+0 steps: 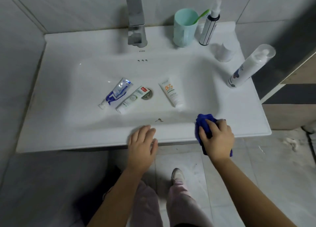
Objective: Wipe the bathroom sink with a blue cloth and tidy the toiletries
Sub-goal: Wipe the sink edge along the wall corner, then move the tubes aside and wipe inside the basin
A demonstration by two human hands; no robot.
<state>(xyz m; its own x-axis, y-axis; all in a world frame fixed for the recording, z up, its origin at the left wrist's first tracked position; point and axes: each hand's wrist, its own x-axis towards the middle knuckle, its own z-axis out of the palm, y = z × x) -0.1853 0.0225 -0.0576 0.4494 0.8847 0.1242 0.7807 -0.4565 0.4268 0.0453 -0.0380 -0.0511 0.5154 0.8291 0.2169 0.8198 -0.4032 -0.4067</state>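
A white sink (71, 127) fills the view. In its basin lie three tubes: a blue-and-white one (116, 93), a white-and-green one (132, 99) partly over the drain (148, 94), and a white one with orange print (171, 94). A brown smear (159, 120) marks the basin's front slope. My right hand (217, 138) is shut on a bunched blue cloth (204, 122) at the sink's front rim, right of centre. Empty, my left hand (142, 144) rests flat on the front rim with fingers apart.
A chrome tap (136, 20) stands at the back. Right of it are a mint cup (184, 28) holding a green toothbrush (202, 15), a pump bottle (209, 26), a small white jar (223, 51) and a tall white bottle (249, 66). Tiled walls enclose the left and back.
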